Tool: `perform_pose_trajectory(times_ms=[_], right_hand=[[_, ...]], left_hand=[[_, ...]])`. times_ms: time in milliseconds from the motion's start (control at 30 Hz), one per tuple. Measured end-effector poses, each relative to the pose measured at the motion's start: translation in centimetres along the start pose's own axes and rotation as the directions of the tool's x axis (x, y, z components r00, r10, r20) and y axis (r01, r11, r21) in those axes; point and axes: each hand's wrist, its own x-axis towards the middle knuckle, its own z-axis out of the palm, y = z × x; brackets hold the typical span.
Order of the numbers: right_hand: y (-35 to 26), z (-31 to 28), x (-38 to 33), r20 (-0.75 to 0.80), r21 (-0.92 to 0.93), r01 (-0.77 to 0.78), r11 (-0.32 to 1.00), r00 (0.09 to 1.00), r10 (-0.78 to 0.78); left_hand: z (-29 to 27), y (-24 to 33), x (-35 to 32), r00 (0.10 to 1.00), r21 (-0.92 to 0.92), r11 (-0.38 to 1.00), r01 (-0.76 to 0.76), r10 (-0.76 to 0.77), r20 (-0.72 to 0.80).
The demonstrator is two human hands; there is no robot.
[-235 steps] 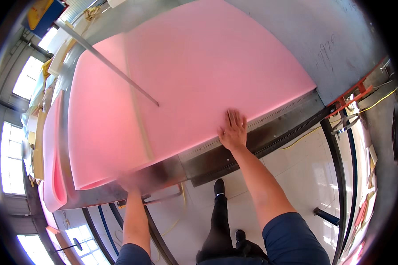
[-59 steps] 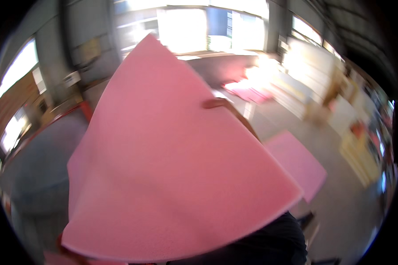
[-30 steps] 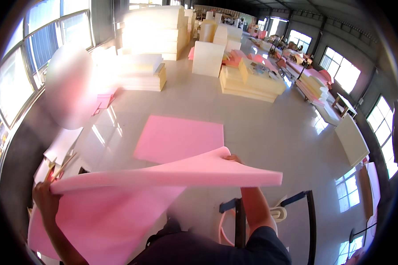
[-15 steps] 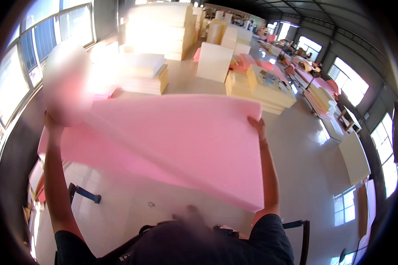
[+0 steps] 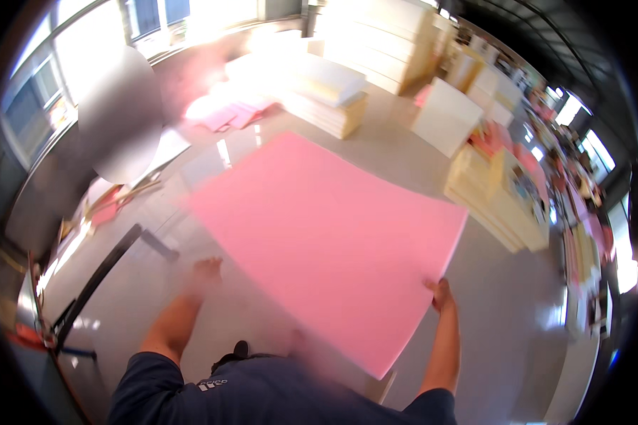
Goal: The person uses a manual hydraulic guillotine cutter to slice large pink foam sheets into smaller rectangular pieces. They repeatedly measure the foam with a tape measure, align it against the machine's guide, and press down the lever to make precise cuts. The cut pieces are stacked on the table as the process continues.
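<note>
A large pink foam sheet [image 5: 333, 241] spreads out in front of me, tilted over the floor, with its near corner close to my body. My right hand [image 5: 442, 293] grips its right edge, thumb on the upper face and the other fingers hidden beneath. My left hand [image 5: 208, 269] is off the sheet, a short way from its left edge. It holds nothing; its fingers look apart, though slightly blurred.
Stacked white and cream foam blocks [image 5: 326, 99] stand on the floor ahead. Cream foam slabs [image 5: 500, 191] lie to the right, and pink foam pieces [image 5: 230, 113] near the windows. A black metal frame [image 5: 99, 283] stands at my left. A blurred grey oval hides part of the upper left.
My left hand has let go of the sheet and come down nearer my body. The sheet has swung round and flattened out, its right edge still in my right hand. My view has turned left.
</note>
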Motion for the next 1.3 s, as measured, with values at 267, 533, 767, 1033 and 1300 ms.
perform_pose_trajectory(times_ms=[267, 533, 767, 1033, 1300], right_hand=[[16.6, 1.5, 13.1, -0.551, -0.794, -0.459, 0.4, 0.82, -0.154], [22.1, 38.2, 6.9, 0.323, -0.831, 0.441, 0.34, 0.879, -0.352], [28.5, 69.2, -11.3, 0.876, -0.48, 0.811, 0.335, 0.467, 0.123], [32.5, 87.7, -34.5, 0.954, -0.036, 0.96, 0.278, -0.05, 0.296], [46.7, 106.2, -37.9, 0.643, 0.54, 0.829, -0.145, -0.295, 0.706]], left_hand=[[3.9, -1.5, -29.5, 0.402, -0.201, 0.587, 0.784, -0.233, 0.886], [8.8, 10.3, -64.3, -0.169, 0.015, -0.322, 0.947, -0.458, 0.873], [4.1, 27.6, -73.6, -0.392, 0.135, -0.579, 0.804, -0.346, 0.852], [-2.6, 27.5, -84.3, -0.694, 0.214, -0.906, 0.366, -0.113, 0.712], [-6.6, 8.8, -91.6, -0.938, -0.069, -0.985, 0.155, -0.169, 0.303]])
